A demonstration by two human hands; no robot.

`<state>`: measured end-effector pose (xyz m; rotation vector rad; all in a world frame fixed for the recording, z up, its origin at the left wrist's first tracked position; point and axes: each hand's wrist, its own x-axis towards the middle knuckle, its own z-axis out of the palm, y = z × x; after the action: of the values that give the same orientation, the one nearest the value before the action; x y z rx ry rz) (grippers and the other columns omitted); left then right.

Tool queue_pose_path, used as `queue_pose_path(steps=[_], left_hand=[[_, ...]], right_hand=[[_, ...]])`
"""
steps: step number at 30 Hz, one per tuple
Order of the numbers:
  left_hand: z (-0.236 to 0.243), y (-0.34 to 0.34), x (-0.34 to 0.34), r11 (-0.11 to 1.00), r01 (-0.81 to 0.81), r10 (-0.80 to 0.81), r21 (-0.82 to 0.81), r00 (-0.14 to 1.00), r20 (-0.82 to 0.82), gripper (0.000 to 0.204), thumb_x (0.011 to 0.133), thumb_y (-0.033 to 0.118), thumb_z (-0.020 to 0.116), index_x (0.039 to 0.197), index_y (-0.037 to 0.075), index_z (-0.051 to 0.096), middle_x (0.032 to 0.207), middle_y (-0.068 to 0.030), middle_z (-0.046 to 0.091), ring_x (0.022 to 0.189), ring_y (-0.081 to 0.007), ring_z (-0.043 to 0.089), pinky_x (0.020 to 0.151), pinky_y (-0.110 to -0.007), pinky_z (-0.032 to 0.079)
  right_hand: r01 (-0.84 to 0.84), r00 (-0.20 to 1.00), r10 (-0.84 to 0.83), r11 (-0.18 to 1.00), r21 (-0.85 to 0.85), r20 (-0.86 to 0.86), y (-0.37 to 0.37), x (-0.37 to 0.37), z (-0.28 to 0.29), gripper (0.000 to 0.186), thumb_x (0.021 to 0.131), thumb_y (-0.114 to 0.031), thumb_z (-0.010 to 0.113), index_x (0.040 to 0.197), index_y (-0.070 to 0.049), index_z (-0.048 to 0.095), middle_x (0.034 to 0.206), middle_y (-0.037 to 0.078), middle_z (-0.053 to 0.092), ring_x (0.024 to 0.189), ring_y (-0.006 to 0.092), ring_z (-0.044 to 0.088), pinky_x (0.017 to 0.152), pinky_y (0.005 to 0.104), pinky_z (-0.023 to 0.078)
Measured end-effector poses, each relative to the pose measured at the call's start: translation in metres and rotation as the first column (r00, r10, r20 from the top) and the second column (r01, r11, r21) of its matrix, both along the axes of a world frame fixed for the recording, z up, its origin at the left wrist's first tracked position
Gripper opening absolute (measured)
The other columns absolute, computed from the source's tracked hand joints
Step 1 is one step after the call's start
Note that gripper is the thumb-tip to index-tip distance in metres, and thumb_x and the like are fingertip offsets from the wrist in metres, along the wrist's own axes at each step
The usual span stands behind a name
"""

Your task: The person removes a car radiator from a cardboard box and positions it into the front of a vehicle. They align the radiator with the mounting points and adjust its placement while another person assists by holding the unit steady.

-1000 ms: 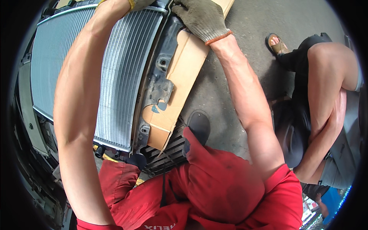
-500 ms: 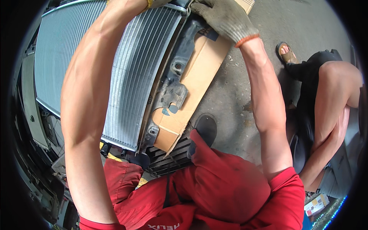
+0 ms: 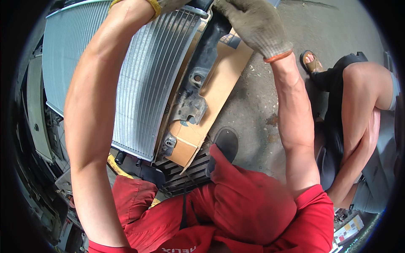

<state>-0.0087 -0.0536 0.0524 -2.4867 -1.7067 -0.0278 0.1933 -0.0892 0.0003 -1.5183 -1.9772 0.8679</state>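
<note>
A silver finned radiator (image 3: 141,95) stretches across the upper left. Along its right side runs a long black bracket (image 3: 197,78) with holes and cut-outs, dusty at its lower end. My right hand (image 3: 258,29), in a grey knit glove with an orange cuff edge, has its fingers curled over the bracket's far end near the radiator's corner. My left hand (image 3: 171,5) wears a glove with a yellow cuff. It reaches over the radiator's far edge, and its fingers lie outside the picture.
Flattened cardboard (image 3: 225,90) lies beneath the bracket. A floor grate (image 3: 185,170) sits by my shoe (image 3: 225,143). On the right, a person crouches with bare legs (image 3: 358,101) and a sandal (image 3: 311,62). Dark vehicle parts (image 3: 31,189) crowd the left rim.
The bracket has shifted slightly toward me over the cardboard, and the radiator has turned a little, its lower left corner rising. My right hand has moved slightly right.
</note>
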Motion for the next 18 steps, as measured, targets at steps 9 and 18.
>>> queue_pose_path(steps=[9, 18], left_hand=[[-0.002, 0.017, 0.004, 0.993, 0.000, -0.005, -0.121, 0.999, -0.036, 0.041, 0.102, 0.037, 0.062, 0.106, 0.004, 0.086, 0.106, -0.0259, 0.081, 0.100, -0.0423, 0.079, 0.092, -0.052, 0.060], [-0.014, 0.021, 0.000, 0.994, 0.052, -0.055, -0.093, 0.998, -0.027, 0.037, 0.101, 0.029, 0.059, 0.110, 0.004, 0.085, 0.109, -0.0259, 0.080, 0.102, -0.0416, 0.079, 0.092, -0.052, 0.061]], right_hand=[[0.149, 0.876, -0.266, 0.943, -0.299, -0.402, -0.010, -0.012, -0.022, 0.051, 0.109, -0.032, 0.068, 0.147, 0.000, 0.064, 0.121, 0.010, 0.075, 0.101, 0.0166, 0.068, 0.087, 0.0316, 0.057], [-0.133, 0.154, -0.402, 0.897, -0.422, -0.903, 0.004, -0.028, -0.075, 0.040, 0.118, -0.039, 0.056, 0.127, -0.005, 0.073, 0.110, 0.007, 0.077, 0.097, 0.0184, 0.072, 0.089, 0.0338, 0.061]])
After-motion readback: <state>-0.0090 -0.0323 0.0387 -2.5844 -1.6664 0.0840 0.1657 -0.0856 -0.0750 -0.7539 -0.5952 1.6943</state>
